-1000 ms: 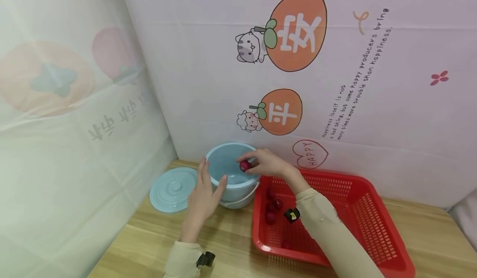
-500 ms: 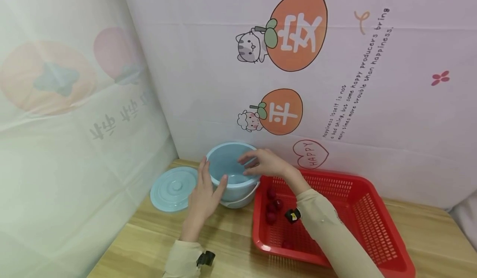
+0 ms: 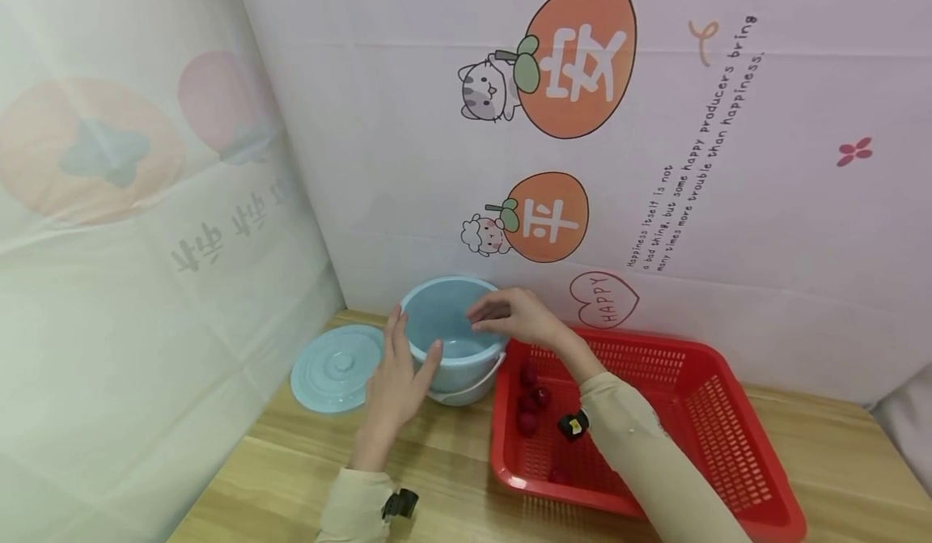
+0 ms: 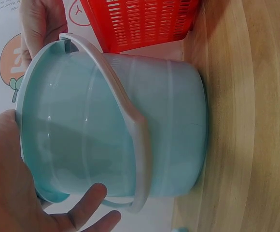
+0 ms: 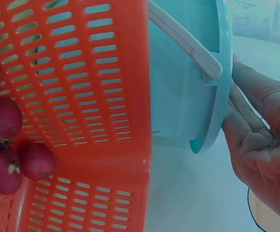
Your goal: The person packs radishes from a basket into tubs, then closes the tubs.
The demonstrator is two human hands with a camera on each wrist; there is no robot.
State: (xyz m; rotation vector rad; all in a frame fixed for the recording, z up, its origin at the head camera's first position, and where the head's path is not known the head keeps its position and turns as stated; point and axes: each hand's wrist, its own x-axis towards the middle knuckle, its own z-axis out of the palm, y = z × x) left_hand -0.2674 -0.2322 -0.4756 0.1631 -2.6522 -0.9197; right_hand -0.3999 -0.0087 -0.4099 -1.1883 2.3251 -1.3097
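Note:
A light blue bucket [image 3: 460,375] stands upright on the table, its white handle [image 4: 123,96] hanging down one side. My left hand [image 3: 396,383] is at the near left of the rim, fingers straight and thumb spread along the bucket's side. Over the right side of the rim hangs my right hand [image 3: 520,316], its loosely bent fingers pointing into the bucket with nothing between them. In the right wrist view, the fingertips are right at the rim. Several red radishes [image 5: 36,160] lie in the red basket [image 3: 510,466]. Part of the bucket's inside is hidden.
A round blue lid [image 3: 338,369] lies on the wooden table [image 3: 437,478] to the left of the bucket. The basket stands close on the bucket's right, under my right forearm. A printed cloth [image 3: 408,163] rises behind, with another cloth [image 3: 146,324] along the left.
A second ago my right hand held a radish over the bucket; it has let it go. Its fingers have drawn closer together since. The left hand stays at the rim.

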